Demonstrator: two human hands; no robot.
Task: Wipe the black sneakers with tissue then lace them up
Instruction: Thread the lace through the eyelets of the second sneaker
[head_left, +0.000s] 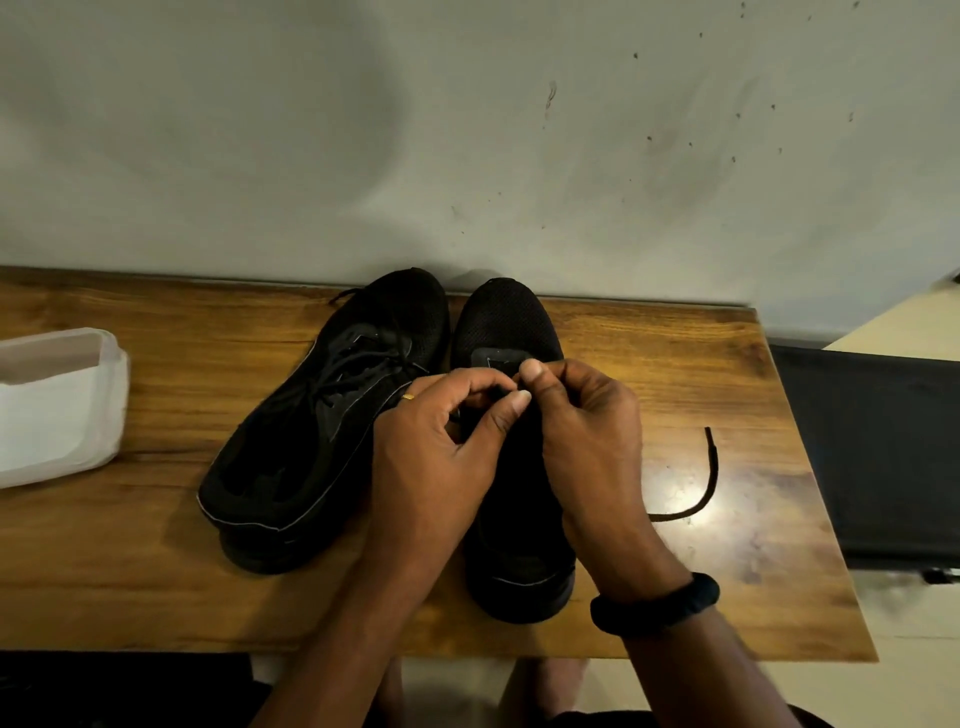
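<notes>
Both hands meet at centre frame over a black sneaker (506, 317), left hand (436, 447) and right hand (587, 431) curled fingertip to fingertip, pinching its lace (711, 478) near the toe; the loose end trails right across the wooden table (156, 571). Touching it on the left, a second sneaker (322, 431) lies laced and tilted. A tissue box (57, 405) sits at the left edge.

The left hand (436, 447) and right hand (587, 426) pinch the black lace (712, 475) over the unlaced sneaker (506, 319) mid-bench. The lace's loose end lies toward the right edge. The laced sneaker (322, 415) lies just beside it.
</notes>
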